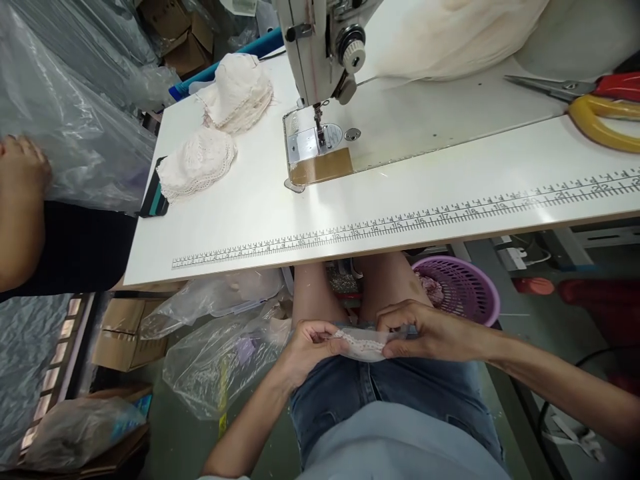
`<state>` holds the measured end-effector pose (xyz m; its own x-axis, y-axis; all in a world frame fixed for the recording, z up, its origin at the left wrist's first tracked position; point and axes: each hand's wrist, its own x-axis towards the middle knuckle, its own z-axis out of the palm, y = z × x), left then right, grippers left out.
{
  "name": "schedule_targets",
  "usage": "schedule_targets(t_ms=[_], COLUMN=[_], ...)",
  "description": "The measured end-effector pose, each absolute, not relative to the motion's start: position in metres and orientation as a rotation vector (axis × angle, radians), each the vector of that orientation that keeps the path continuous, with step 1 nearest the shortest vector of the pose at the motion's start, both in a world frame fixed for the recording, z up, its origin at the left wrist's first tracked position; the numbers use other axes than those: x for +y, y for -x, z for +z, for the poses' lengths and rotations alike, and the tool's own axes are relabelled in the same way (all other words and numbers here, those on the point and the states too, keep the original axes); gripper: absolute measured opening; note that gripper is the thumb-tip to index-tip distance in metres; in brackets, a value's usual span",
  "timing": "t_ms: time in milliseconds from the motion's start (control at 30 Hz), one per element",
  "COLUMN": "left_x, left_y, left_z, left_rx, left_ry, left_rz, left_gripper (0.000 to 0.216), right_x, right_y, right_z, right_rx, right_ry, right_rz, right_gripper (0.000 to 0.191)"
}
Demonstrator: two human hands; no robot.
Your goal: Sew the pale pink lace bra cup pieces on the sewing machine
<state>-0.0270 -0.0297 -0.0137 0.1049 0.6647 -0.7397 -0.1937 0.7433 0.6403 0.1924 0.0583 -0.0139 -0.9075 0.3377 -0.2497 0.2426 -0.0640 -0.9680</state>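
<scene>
Over my lap, a small strip of sheer white fabric with lace trim (364, 344) is stretched between my two hands. My left hand (316, 345) pinches its left end between thumb and fingers. At the other end, my right hand (413, 328) grips the fabric, thumb below and fingers above. Beyond the table edge stands a sewing machine (320, 60), its needle area above the metal plate. To the left of the machine lie a stack of white fabric pieces (239, 93) and a lace-edged white piece (197, 163).
A printed ruler (400, 223) runs along the table's front edge. Yellow-and-red-handled scissors (600, 110) lie at the right. Cream fabric (460, 37) is heaped behind. A purple basket (487, 293) stands below. Plastic bags (215, 353) lie lower left. Another person's arm (20, 213) is at the left.
</scene>
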Motion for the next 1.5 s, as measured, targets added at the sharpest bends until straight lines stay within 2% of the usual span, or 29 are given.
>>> schedule_targets(t_ms=[133,300,567,833,1167,1500], left_x=[-0.029,-0.029,-0.022,-0.013,-0.016,-0.017], left_y=[0.024,0.022,0.014,0.007,0.007,0.007], left_z=[-0.013,-0.015,-0.008,-0.001,-0.003,-0.004], left_rx=[1.288,1.281,1.321,1.369,1.335,1.334], left_ry=[-0.409,-0.449,-0.633,-0.847,-0.789,-0.810], left_rz=[0.626,0.615,0.506,0.458,0.515,0.494], left_gripper=[0.046,0.038,0.038,0.029,0.030,0.028], right_x=[0.057,0.058,0.059,0.050,0.046,0.048], right_y=[-0.193,-0.196,-0.203,-0.194,-0.193,-0.191], right_z=[-0.014,-0.016,-0.015,-0.015,-0.025,-0.021], right_rx=[-2.112,-2.087,-2.058,-2.152,-1.923,-2.050], right_ry=[0.648,0.662,0.671,0.875,0.896,0.866], right_rz=[2.141,2.143,2.213,1.992,2.168,2.088], right_gripper=[0.033,0.034,0.030,0.029,0.026,0.031])
